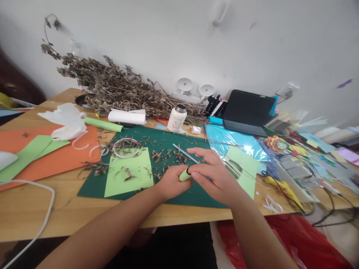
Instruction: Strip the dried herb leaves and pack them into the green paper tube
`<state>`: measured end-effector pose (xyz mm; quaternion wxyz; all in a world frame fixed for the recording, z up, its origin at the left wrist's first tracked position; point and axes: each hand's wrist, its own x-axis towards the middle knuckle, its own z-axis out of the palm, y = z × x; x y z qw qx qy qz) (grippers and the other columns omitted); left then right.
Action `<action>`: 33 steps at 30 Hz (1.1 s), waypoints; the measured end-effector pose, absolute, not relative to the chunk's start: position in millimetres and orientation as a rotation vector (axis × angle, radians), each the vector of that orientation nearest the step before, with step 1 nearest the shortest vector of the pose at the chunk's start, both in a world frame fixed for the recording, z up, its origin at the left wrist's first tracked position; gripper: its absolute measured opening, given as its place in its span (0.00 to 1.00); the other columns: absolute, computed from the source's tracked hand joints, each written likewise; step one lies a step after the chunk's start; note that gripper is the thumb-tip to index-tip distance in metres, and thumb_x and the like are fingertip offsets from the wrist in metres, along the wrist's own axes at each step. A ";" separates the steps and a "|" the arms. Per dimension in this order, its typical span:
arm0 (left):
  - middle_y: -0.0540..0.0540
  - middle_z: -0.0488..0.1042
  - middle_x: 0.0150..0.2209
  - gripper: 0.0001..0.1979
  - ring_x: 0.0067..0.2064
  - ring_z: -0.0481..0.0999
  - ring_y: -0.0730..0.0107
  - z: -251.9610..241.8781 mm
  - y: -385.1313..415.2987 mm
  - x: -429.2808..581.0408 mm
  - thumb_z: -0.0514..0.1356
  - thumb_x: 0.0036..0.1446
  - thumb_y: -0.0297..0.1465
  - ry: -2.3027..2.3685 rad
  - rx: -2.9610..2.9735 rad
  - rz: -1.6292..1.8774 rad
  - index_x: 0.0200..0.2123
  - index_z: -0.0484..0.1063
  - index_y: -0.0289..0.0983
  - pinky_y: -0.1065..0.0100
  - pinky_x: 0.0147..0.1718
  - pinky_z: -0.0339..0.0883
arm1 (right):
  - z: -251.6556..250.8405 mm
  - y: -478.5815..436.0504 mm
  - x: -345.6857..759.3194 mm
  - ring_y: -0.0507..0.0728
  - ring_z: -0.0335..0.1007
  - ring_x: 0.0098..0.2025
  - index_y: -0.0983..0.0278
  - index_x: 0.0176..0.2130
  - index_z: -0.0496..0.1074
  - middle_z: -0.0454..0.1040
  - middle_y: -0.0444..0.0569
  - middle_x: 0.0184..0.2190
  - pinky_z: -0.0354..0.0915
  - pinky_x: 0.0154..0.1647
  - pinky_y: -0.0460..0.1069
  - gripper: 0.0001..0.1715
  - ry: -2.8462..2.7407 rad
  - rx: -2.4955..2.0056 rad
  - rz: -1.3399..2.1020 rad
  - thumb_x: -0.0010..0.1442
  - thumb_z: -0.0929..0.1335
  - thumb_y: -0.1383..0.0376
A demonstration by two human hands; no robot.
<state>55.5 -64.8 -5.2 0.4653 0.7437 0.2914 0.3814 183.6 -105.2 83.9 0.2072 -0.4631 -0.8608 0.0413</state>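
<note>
A small rolled tube of light green paper [184, 175] is in my left hand [171, 182], whose fingers wrap round it above the dark green cutting mat [196, 198]. My right hand [215, 175] is at the tube's open end with its fingers stretched out; some fingertips seem to touch the rim. Beyond the hands, a thin translucent stick [182, 151] lies among crumbled dried leaves [157, 155]. To the left, a green paper sheet [112, 186] carries more leaf bits, with a white ring-shaped roll [114, 148] at its top edge. Scissors [235, 169] lie right of my right hand on another green sheet [251, 179].
Dried plant stems [120, 86] pile along the wall. A white bottle [176, 118] stands uncapped behind the mat. Another green paper roll [103, 124] and orange paper [75, 157] are at left. A blue plastic packet [238, 142], a black box [248, 110] and cables [332, 201] are at right.
</note>
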 end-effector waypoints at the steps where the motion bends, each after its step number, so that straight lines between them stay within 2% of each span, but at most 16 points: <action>1: 0.53 0.59 0.19 0.06 0.23 0.58 0.78 -5.6 -64.6 55.4 0.52 0.43 0.28 0.710 1.836 0.933 0.18 0.60 0.33 0.76 0.23 0.55 | 86.6 -105.5 184.3 0.58 0.53 0.50 0.60 0.31 0.71 0.59 0.48 0.50 0.54 0.48 0.57 0.12 -2.450 -1.283 0.088 0.55 0.59 0.66; 7: 0.52 0.61 0.19 0.07 0.24 0.60 0.77 -3.6 -64.0 54.2 0.53 0.45 0.30 0.693 1.768 0.940 0.20 0.61 0.33 0.74 0.24 0.57 | 103.4 -102.7 188.1 0.60 0.49 0.54 0.58 0.37 0.70 0.55 0.48 0.55 0.51 0.51 0.60 0.14 -2.559 -1.253 0.103 0.56 0.58 0.62; 12: 0.53 0.61 0.18 0.08 0.22 0.61 0.78 -2.0 -60.8 53.8 0.53 0.47 0.32 0.791 1.581 0.895 0.21 0.62 0.34 0.74 0.24 0.58 | 86.7 -91.5 208.3 0.56 0.58 0.49 0.59 0.44 0.64 0.61 0.49 0.49 0.59 0.45 0.56 0.19 -1.921 -1.203 0.163 0.59 0.52 0.63; 14: 0.54 0.59 0.16 0.08 0.20 0.60 0.79 -1.4 -59.1 54.1 0.53 0.47 0.33 0.813 1.497 0.894 0.22 0.62 0.34 0.74 0.22 0.57 | 70.6 -89.1 215.5 0.54 0.62 0.43 0.59 0.43 0.65 0.63 0.49 0.44 0.62 0.41 0.53 0.16 -1.789 -1.247 0.143 0.59 0.54 0.63; 17: 0.55 0.58 0.15 0.09 0.18 0.58 0.80 0.9 -57.8 54.4 0.55 0.46 0.34 0.799 1.453 0.887 0.21 0.62 0.34 0.75 0.20 0.55 | 48.0 -90.5 215.1 0.51 0.63 0.34 0.61 0.42 0.65 0.63 0.49 0.39 0.63 0.35 0.49 0.14 -1.950 -1.320 0.248 0.54 0.62 0.63; 19: 0.55 0.58 0.14 0.10 0.18 0.58 0.80 2.5 -57.3 54.5 0.55 0.46 0.34 0.767 1.450 0.858 0.20 0.61 0.34 0.75 0.19 0.54 | 39.6 -92.8 208.2 0.51 0.63 0.34 0.62 0.41 0.66 0.63 0.49 0.37 0.63 0.34 0.48 0.14 -2.013 -1.333 0.309 0.52 0.63 0.65; 23: 0.56 0.58 0.13 0.10 0.17 0.57 0.81 1.6 -53.7 54.8 0.57 0.45 0.34 0.697 1.345 0.842 0.21 0.63 0.33 0.75 0.17 0.53 | 37.8 -91.0 198.3 0.51 0.63 0.35 0.62 0.29 0.68 0.65 0.46 0.30 0.62 0.36 0.48 0.05 -1.981 -1.247 0.290 0.52 0.63 0.67; 27: 0.56 0.58 0.12 0.10 0.15 0.58 0.81 -3.0 -48.6 54.6 0.57 0.45 0.35 0.624 1.150 0.986 0.28 0.66 0.33 0.75 0.16 0.53 | 32.6 -67.8 215.1 0.51 0.63 0.29 0.63 0.27 0.67 0.66 0.44 0.26 0.61 0.32 0.47 0.06 -1.715 -1.347 0.272 0.52 0.62 0.65; 30: 0.55 0.60 0.13 0.11 0.16 0.59 0.80 -5.7 -48.9 54.2 0.58 0.44 0.36 0.581 1.094 1.076 0.27 0.65 0.33 0.75 0.17 0.55 | 18.0 -37.0 236.9 0.51 0.62 0.28 0.64 0.36 0.66 0.68 0.45 0.27 0.61 0.31 0.48 0.12 -1.402 -1.509 0.213 0.51 0.61 0.63; 33: 0.54 0.63 0.14 0.13 0.18 0.62 0.79 -8.5 -49.9 54.0 0.59 0.44 0.38 0.509 1.102 1.112 0.28 0.64 0.33 0.74 0.18 0.57 | 0.8 -12.5 246.6 0.53 0.62 0.30 0.65 0.51 0.57 0.68 0.50 0.35 0.61 0.34 0.51 0.26 -1.343 -1.638 0.092 0.51 0.59 0.64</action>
